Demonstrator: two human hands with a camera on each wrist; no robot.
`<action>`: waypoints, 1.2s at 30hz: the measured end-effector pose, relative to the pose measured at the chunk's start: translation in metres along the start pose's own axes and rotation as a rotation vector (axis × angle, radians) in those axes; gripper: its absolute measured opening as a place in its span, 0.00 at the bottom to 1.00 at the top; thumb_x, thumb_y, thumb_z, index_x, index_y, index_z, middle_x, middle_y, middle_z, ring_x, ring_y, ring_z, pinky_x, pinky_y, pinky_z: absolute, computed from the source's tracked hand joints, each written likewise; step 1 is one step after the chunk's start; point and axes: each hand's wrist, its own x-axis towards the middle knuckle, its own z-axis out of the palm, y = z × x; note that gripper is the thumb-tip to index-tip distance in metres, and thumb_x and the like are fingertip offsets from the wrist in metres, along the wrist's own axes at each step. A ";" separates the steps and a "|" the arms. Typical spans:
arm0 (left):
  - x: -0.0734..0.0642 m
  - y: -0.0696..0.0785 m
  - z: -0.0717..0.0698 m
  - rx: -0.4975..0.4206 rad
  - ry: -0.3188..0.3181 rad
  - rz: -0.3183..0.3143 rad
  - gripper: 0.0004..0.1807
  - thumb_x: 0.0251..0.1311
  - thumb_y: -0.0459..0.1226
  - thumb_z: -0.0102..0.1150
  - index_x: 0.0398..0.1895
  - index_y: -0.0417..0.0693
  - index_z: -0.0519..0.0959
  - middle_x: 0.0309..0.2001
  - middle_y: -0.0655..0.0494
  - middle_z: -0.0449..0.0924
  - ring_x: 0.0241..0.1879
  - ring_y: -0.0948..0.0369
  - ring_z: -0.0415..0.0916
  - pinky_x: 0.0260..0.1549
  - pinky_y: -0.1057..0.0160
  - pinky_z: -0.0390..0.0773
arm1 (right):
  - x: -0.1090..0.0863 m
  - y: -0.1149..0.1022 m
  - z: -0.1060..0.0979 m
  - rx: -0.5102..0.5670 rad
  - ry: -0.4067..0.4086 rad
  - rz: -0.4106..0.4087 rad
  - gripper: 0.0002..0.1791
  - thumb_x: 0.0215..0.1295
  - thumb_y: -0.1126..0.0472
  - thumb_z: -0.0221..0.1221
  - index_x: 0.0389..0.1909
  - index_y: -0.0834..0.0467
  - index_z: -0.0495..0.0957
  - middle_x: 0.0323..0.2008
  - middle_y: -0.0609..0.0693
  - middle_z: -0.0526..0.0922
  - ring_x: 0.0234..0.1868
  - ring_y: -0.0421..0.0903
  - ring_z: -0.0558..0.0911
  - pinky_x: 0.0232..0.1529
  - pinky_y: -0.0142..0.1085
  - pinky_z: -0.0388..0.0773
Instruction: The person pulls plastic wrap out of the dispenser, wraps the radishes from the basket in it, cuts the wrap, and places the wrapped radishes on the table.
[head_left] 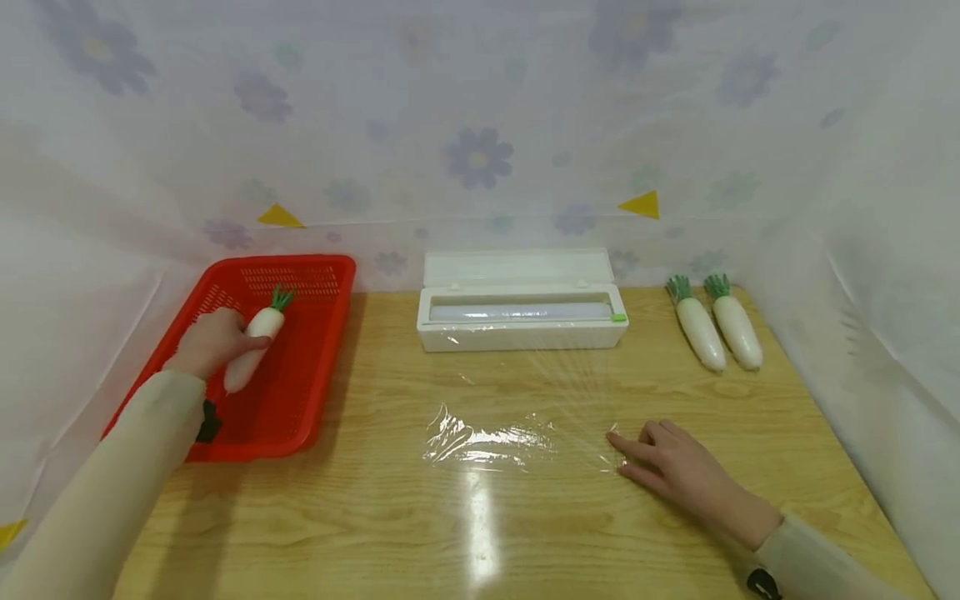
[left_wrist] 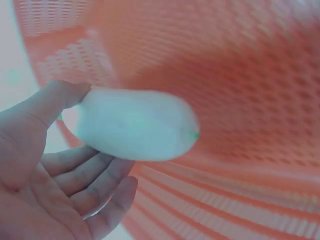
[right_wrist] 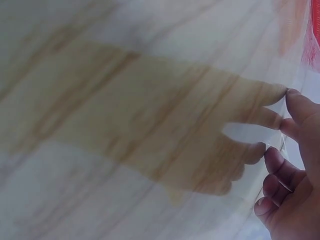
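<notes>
In the head view, my left hand (head_left: 212,343) grips a white radish (head_left: 264,330) with a green top, thumb on one side and fingers on the other. It is held inside the red basket (head_left: 328,379) at the left. The left wrist view shows the radish's rounded tip (left_wrist: 145,127) beyond my thumb and fingers. My right hand (head_left: 686,473) rests at the right corner of a sheet of cling film (head_left: 487,437) lying on the table. Seen from the right wrist, its fingertips (right_wrist: 276,157) press on the shiny surface, without curling round anything.
A white cling film box (head_left: 517,337) with its lid up stands at the back middle; the sheet runs forward from its roll (head_left: 517,312). Two more radishes (head_left: 701,333) lie side by side at the back right. Flowered white sheeting (head_left: 480,100) walls the wooden table (head_left: 360,525).
</notes>
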 end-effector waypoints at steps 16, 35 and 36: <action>-0.046 0.132 0.007 -0.117 0.153 0.230 0.26 0.66 0.43 0.68 0.60 0.36 0.74 0.53 0.38 0.81 0.47 0.44 0.76 0.49 0.40 0.77 | -0.004 0.001 0.001 -0.014 -0.004 0.011 0.27 0.59 0.54 0.74 0.61 0.52 0.85 0.32 0.35 0.70 0.31 0.31 0.61 0.31 0.29 0.64; -0.074 0.248 0.116 -0.069 0.091 0.613 0.27 0.57 0.41 0.77 0.59 0.44 0.80 0.52 0.47 0.83 0.47 0.51 0.80 0.47 0.48 0.82 | 0.000 0.000 -0.001 0.004 -0.025 0.011 0.26 0.61 0.54 0.73 0.61 0.53 0.85 0.33 0.35 0.69 0.32 0.30 0.60 0.32 0.29 0.64; -0.074 0.251 0.123 -0.054 0.082 0.628 0.28 0.57 0.42 0.77 0.60 0.45 0.80 0.52 0.47 0.83 0.48 0.51 0.80 0.48 0.48 0.82 | 0.001 0.000 -0.001 0.003 -0.026 0.014 0.26 0.61 0.54 0.73 0.61 0.53 0.85 0.33 0.35 0.69 0.32 0.30 0.60 0.32 0.29 0.64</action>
